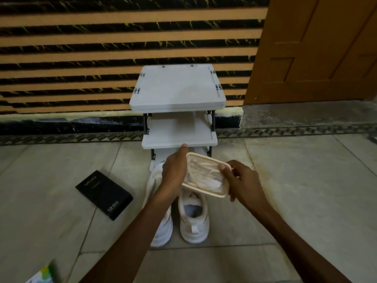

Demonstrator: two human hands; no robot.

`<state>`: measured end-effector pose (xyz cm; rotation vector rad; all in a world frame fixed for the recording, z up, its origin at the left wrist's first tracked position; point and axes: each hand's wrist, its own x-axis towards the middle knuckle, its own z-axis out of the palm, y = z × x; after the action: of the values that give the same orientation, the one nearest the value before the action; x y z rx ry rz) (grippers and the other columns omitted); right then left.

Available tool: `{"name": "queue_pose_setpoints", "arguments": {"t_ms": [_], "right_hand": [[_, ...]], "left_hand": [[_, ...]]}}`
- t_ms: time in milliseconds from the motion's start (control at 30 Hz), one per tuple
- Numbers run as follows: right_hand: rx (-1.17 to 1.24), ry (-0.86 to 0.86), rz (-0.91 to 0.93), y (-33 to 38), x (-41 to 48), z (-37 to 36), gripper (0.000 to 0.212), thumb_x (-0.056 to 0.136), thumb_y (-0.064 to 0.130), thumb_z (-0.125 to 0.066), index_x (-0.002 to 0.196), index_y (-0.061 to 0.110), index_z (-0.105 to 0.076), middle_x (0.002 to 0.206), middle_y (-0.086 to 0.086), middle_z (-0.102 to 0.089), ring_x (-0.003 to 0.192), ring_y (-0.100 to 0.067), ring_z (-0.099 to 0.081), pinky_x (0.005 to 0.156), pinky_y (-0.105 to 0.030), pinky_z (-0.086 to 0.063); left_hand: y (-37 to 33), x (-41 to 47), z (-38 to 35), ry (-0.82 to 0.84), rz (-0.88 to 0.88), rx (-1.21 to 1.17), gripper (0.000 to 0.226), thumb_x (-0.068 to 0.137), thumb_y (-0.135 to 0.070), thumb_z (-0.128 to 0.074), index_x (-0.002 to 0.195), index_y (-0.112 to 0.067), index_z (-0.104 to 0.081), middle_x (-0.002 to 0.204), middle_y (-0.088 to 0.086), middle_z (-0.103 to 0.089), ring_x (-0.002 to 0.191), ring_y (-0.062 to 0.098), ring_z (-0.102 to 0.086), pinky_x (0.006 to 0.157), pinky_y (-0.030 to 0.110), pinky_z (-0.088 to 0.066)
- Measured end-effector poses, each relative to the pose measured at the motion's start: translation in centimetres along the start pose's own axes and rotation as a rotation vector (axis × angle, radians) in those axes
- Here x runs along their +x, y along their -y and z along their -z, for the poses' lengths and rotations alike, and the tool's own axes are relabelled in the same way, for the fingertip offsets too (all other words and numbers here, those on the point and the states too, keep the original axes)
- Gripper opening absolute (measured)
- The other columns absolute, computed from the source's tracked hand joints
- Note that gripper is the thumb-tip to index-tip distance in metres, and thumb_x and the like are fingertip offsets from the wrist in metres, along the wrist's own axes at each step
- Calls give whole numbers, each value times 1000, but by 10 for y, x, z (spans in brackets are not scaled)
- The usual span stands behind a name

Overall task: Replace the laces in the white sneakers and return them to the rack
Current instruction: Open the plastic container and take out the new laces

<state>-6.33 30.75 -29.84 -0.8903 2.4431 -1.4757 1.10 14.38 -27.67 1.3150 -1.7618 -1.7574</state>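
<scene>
Head view: "vivo"-marked black box (104, 194)

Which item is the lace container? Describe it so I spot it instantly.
Find the white shoe rack against the striped wall; both hands hold something just before it, above the white sneakers. That shallow cream container, with a see-through lid over pale laces, is it; the black box lies flat, leftward.

Head camera looks steeply down, close above the floor (285, 180).
</scene>
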Motion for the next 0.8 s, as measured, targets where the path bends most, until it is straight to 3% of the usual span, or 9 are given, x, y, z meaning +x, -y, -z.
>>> {"name": "queue_pose_setpoints", "arguments": {"t_ms": [167,267,433,567,700,800], "right_hand": [[363,-58,-235,15,30,5,23,98,19,-56,90,2,-69,64,-13,-68,56,-30,-69,52,-35,-58],[445,-90,-362,14,61,-7,22,98,14,-54,90,-2,-66,70,-20,-70,62,-31,-71,59,-35,-59],[566,-130,-472,21,110,-37,17,95,3,-53,91,-9,-64,76,-23,-70,63,-28,-70,56,-30,-59],[540,-191,-522,24,145,-61,14,93,4,-58,81,0,-65,78,-18,-71,68,-25,-72,68,-37,-61],[485,-241,-504,23,163,-74,13,94,8,-58,87,1,-66,75,-11,-70,59,-16,-68,49,-21,-54],[463,-243,-490,20,167,-76,17,94,11,-57,83,5,-68,82,-15,-72,69,-23,-71,63,-32,-60]], "left_hand": [[-18,23,5,-4,-13,-266,26,96,-33,-51,89,-12,-64,89,12,-70,76,23,-67,59,30,-55],[-15,27,11,-26,-98,-244,10,94,-18,-55,89,-13,-61,81,7,-65,66,15,-60,59,26,-52],[-7,27,25,101,-170,-180,10,94,-5,-53,94,-9,-62,80,9,-66,65,17,-60,57,24,-51],[-4,33,33,164,-233,-153,12,94,-1,-53,89,-8,-62,74,8,-65,60,16,-59,56,22,-50],[-4,41,37,196,-255,-152,13,94,-1,-54,89,-9,-62,76,9,-65,61,16,-59,56,21,-51],[-4,47,39,212,-263,-165,11,94,-2,-54,90,-9,-62,77,9,-65,60,14,-60,56,21,-51]]}}
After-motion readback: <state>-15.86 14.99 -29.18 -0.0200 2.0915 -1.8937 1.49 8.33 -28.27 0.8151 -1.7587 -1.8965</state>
